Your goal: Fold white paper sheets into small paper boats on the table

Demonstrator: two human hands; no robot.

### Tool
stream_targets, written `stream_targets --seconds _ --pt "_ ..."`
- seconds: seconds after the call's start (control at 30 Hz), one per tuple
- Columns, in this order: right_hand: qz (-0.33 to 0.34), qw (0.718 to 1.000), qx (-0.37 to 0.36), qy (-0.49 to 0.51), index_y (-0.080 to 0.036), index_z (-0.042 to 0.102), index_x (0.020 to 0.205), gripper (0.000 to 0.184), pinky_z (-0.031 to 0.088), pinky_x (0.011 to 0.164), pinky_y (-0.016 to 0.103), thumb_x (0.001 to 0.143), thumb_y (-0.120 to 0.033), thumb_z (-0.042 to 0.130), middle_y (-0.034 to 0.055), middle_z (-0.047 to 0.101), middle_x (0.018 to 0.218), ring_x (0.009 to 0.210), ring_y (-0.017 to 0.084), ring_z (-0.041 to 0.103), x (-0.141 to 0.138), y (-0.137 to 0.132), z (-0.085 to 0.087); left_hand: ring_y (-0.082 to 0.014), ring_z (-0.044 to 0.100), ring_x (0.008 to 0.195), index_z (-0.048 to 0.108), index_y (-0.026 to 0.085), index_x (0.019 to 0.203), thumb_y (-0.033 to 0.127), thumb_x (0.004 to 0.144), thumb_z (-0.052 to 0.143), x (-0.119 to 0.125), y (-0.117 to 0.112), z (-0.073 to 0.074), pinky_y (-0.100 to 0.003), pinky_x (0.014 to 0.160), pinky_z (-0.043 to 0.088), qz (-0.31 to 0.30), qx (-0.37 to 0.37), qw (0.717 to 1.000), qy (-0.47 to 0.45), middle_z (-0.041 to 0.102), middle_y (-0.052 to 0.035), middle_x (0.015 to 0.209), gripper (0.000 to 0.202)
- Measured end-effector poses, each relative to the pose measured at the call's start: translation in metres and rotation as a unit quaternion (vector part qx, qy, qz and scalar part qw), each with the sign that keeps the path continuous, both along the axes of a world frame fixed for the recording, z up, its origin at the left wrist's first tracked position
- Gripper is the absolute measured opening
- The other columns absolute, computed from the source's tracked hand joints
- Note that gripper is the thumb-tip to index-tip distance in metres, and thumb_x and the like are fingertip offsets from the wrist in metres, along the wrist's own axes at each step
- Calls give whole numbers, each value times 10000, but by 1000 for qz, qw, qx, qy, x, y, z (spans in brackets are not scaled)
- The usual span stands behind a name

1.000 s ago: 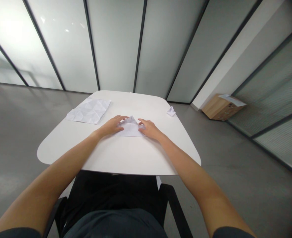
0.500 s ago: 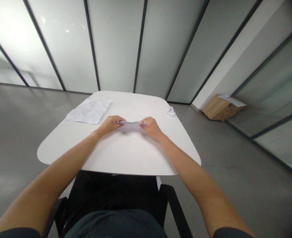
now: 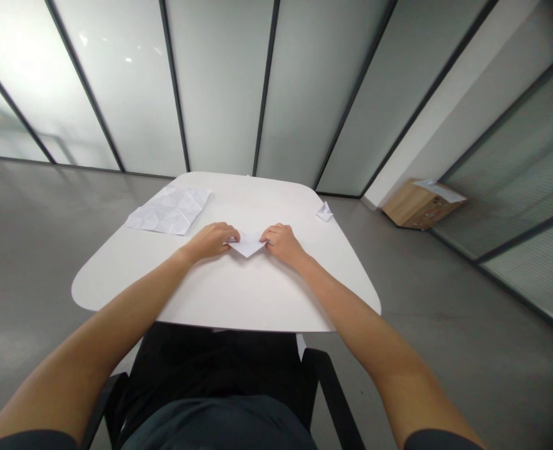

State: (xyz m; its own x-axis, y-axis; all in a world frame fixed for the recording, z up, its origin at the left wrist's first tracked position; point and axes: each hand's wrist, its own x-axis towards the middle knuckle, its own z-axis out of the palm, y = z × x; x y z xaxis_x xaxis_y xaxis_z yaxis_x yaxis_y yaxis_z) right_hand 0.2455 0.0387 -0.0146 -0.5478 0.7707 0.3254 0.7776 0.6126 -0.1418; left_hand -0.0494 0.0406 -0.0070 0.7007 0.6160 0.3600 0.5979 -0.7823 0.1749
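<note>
A folded white paper triangle (image 3: 248, 245) lies on the white table (image 3: 229, 287) with its tip toward me. My left hand (image 3: 212, 239) pinches its left corner with curled fingers. My right hand (image 3: 279, 241) grips the right corner the same way. Both forearms reach forward over the table's near edge.
A creased, unfolded white sheet (image 3: 168, 209) lies at the table's far left. A small folded paper piece (image 3: 324, 211) sits near the far right edge. A black chair arm (image 3: 333, 400) shows below. A wooden box (image 3: 417, 201) stands on the floor at right, by glass partition walls.
The paper lay flat as a triangle pointing away under flat fingers; both hands lifted it, flipped it over, and now it lies pointing toward me with fingers pinched on its corners.
</note>
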Motion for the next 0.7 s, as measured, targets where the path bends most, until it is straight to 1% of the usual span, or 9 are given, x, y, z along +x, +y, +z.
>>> stream_targets --seconds 0.1,0.2,0.33,0.47,0.53,0.6,0.7 --pt "11 999 -18 -27 -223 805 1108 304 410 1020 413 886 -104 636 81 785 1197 1167 269 647 -2 -5 1 -258 687 1033 752 270 1161 103 787 584 3 -2 -3 -369 935 535 8 -31 999 16 750 -67 1094 443" --pt "25 999 -27 -38 -228 784 1192 364 431 1004 387 891 -103 622 81 773 1210 1129 259 667 -3 -10 3 -253 692 1075 754 291 1247 109 798 573 4 -2 -5 -353 950 537 3 -50 999 17 731 -70 1154 517" --pt "43 997 -32 -60 -240 768 1290 407 458 997 378 912 -159 641 101 749 1209 1104 265 668 -6 -12 2 -244 706 1048 774 268 1253 119 804 586 5 0 -6 -337 941 542 -17 -72 997 2 727 -80 1151 509" --pt "44 997 -41 -55 -219 777 1269 358 474 1034 369 944 -173 635 108 742 1218 1115 251 670 -8 -9 0 -235 718 1035 791 247 1219 144 832 588 4 4 -7 -331 952 540 -13 -74 997 2 750 -80 1137 448" --pt "41 998 -40 -40 -209 777 1249 325 472 1062 361 977 -173 602 107 746 1233 1147 242 670 -8 -9 0 -234 722 1041 797 240 1196 209 890 582 2 6 -8 -336 967 538 3 -65 998 3 765 -80 1144 375" --pt "23 999 -43 -23 -210 750 1276 313 474 1067 353 1012 -203 583 102 752 1251 1170 239 674 -7 -9 1 -245 729 1034 802 236 1162 320 968 557 -1 9 -8 -348 968 538 29 -54 998 5 780 -85 1127 323" --pt "-35 998 -55 -2 -223 640 1412 383 497 1003 341 1036 -285 602 101 763 1253 1142 246 699 -7 -10 2 -281 740 1006 797 210 1132 508 1026 517 -7 14 -11 -369 941 541 86 -39 995 17 795 -118 1077 422"
